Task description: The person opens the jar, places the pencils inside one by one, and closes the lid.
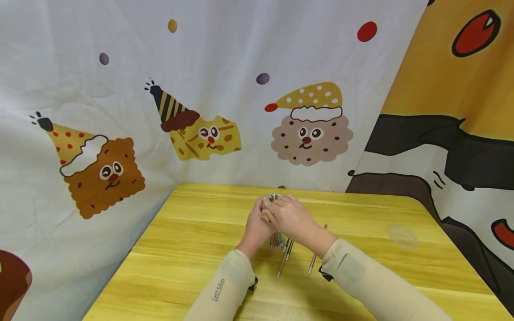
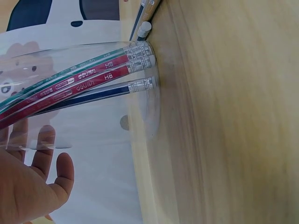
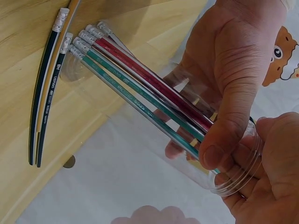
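A clear plastic jar (image 3: 198, 176) holds several red, green and dark pencils (image 3: 145, 70), their white-tipped ends towards its base. My left hand (image 1: 258, 229) grips the jar's side, thumb across the front and fingers behind it, as the right wrist view shows. At the jar's mouth, my right hand (image 1: 293, 218) curls its fingers round the rim, close to the left thumb. Part of the right hand's grip is hidden, and a dark bit shows beside its thumb. In the left wrist view, fingers of the left hand (image 2: 28, 186) lie along the jar.
Loose dark pencils (image 3: 49, 88) and a tan pencil (image 1: 282, 265) lie by the jar on the wooden table (image 1: 180, 267). A red pencil (image 1: 317, 252) is under the right forearm. Farther right rests a clear round lid (image 1: 403, 236). A printed curtain (image 1: 225, 53) hangs behind.
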The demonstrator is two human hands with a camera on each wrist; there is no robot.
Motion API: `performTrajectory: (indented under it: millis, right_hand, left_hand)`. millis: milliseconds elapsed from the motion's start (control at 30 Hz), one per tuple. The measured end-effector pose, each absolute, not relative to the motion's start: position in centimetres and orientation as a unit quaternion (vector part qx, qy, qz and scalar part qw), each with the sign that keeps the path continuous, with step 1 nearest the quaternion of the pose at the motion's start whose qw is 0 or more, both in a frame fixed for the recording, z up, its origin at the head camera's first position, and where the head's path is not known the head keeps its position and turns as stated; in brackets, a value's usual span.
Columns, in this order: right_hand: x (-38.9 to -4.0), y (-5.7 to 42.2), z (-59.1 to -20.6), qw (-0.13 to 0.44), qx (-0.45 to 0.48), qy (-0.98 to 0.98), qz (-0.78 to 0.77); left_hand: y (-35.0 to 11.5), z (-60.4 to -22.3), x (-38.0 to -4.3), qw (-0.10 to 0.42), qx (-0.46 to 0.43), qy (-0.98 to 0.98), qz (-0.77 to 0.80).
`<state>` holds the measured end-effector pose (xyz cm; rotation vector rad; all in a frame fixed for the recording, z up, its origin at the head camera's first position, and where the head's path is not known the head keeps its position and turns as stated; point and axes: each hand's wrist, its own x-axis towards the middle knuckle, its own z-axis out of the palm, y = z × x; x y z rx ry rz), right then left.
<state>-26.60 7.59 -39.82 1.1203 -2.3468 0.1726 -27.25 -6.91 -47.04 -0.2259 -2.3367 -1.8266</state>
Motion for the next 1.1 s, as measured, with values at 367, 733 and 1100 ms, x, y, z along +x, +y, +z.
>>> performTrajectory:
  millis: [367, 733, 1100]
  right_hand:
    - [-26.3, 7.5, -39.6, 0.243, 0.415, -0.874, 0.065]
    - [-26.3, 8.7, -37.7, 0.236, 0.393, -0.857, 0.234]
    - [-28.4, 11.5, -38.3, 0.112, 0.288, -0.899, 0.312]
  left_hand:
    - [-7.2, -47.1, -27.3, 0.078, -0.074, -0.787, -0.608]
    - [-7.3, -47.0, -26.9, 0.058, -0.071, -0.792, -0.604]
    - [-6.9, -47.0, -26.9, 0.056, -0.062, -0.780, -0.620]
